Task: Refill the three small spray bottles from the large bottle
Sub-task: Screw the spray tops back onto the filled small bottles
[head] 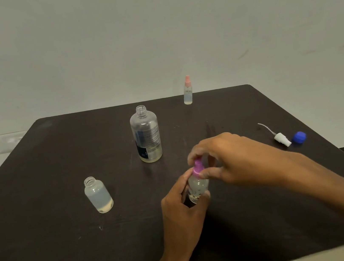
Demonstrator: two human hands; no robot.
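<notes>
Gripping small bottle (pixel 198 188) w/ left hand (pixel 182 213) fingers, right hand (pixel 233 159) fingers pinching purple sprayer (pixel 197 168)

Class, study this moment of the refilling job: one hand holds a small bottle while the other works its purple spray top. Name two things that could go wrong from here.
1. The large bottle and the small frosted bottle both stand uncapped, so a knock from an arm could spill them.
2. The right hand pinches the purple spray top while the left hand holds its bottle tilted; it might leak if the top is loose.
</notes>
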